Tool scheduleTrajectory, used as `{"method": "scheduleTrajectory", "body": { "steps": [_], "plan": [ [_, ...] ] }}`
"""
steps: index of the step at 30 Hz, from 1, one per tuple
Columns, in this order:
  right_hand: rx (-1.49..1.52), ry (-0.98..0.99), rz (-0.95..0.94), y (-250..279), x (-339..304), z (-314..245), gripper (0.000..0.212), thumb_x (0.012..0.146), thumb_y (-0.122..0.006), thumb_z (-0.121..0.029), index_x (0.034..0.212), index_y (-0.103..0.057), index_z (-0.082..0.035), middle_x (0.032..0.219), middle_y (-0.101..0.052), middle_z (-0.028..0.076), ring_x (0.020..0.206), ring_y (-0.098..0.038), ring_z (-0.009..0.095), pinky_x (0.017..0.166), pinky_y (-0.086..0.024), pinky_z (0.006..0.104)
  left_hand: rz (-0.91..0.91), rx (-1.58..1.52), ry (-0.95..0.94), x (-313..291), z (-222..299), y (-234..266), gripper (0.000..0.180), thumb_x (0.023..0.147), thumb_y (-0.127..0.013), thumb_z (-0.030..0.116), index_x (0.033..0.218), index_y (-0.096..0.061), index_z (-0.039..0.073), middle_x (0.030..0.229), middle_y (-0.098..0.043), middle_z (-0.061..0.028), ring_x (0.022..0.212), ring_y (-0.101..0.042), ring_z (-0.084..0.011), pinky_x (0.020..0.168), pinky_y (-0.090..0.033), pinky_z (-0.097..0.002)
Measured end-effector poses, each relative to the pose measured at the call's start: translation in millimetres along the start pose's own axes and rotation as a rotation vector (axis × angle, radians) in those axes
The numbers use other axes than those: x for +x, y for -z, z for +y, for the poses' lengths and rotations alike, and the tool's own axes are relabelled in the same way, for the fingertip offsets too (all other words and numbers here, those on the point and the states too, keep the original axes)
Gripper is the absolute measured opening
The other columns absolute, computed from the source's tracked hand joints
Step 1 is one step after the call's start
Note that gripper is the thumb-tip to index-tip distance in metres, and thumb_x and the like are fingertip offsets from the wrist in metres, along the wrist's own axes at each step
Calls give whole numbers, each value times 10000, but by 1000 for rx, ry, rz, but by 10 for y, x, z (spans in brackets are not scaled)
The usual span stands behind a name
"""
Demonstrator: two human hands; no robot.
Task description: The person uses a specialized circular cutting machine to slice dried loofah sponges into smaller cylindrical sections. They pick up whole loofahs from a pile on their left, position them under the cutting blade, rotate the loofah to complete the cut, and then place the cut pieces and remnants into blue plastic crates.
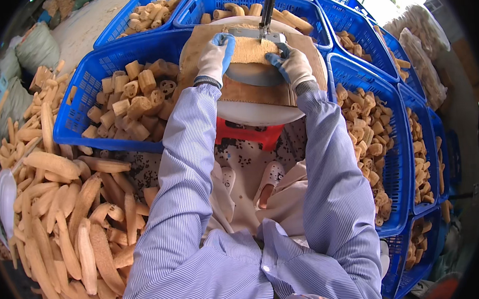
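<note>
A tan piece of dried loofah point(247, 52) lies on the cardboard-covered work surface point(190, 59), right under the thin dark upright part of a machine point(267, 13). My left hand point(214, 55), in a white glove with blue fingers, grips the loofah's left end. At its right end my right hand point(293, 64), gloved alike, pinches it with the thumb on top. A smooth grey curved plate point(254, 74) shows just on the near side of the loofah. The undersides of both hands' fingers are hidden.
Blue crates point(73, 116) of cut loofah chunks point(129, 98) stand left, behind and right of the machine. Long whole loofahs point(87, 252) are heaped at the left. A red stool point(249, 135) sits under the work surface, and bulging sacks point(37, 49) stand at the far left.
</note>
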State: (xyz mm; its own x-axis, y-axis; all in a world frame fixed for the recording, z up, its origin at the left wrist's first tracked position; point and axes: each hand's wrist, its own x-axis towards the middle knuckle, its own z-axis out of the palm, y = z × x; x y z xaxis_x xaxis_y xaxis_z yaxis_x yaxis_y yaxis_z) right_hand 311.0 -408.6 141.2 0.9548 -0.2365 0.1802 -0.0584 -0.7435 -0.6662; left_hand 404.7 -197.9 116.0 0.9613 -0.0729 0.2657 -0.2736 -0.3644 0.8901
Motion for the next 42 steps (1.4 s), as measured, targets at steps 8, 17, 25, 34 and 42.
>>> {"method": "scheduleTrajectory", "body": {
  "steps": [8, 17, 25, 34, 42],
  "plan": [
    [-59, -31, 77, -37, 189, 142, 548, 878, -724, -466, 1232, -679, -50, 964, -736, 158, 903, -699, 281, 850, -507, 366, 7, 200, -66, 276, -84, -101, 553, 956, -456, 510, 1108, -677, 27, 1076, -684, -228, 1046, -629, -412, 889, -480, -456],
    [-48, -221, 76, 7, 348, 92, 583, 894, -647, -557, 1278, -655, -119, 1130, -700, 201, 1097, -655, 349, 956, -490, 406, -88, 263, -45, 292, 80, -19, 631, 976, -373, 555, 1142, -675, 26, 1205, -645, -246, 1170, -582, -410, 974, -453, -459],
    [788, 39, 230, 484, -762, 871, 410, 994, -603, -313, 1274, -612, -13, 1106, -669, 81, 864, -669, 184, 788, -531, 294, 221, -781, 300, -369, -296, 1005, 702, 916, -552, 644, 1365, -485, 108, 1227, -576, -114, 1077, -602, -245, 816, -566, -417],
    [1118, -434, 509, 1295, -2305, 2533, 557, 1028, -501, -418, 1411, -494, -13, 1307, -613, 171, 1131, -628, 276, 939, -509, 350, 527, -506, 307, -1940, -1408, 2209, 789, 969, -567, 513, 1534, -276, 46, 1481, -403, -183, 1330, -464, -325, 1044, -441, -391],
    [942, -723, 465, 869, -2806, 2471, 567, 1017, -526, -400, 1424, -469, -9, 1321, -601, 171, 1146, -619, 271, 945, -504, 355, 800, -341, 733, -2973, -2960, 2541, 695, 975, -567, 387, 1510, -323, 17, 1497, -410, -142, 1362, -425, -261, 1097, -373, -350]
  ]
}}
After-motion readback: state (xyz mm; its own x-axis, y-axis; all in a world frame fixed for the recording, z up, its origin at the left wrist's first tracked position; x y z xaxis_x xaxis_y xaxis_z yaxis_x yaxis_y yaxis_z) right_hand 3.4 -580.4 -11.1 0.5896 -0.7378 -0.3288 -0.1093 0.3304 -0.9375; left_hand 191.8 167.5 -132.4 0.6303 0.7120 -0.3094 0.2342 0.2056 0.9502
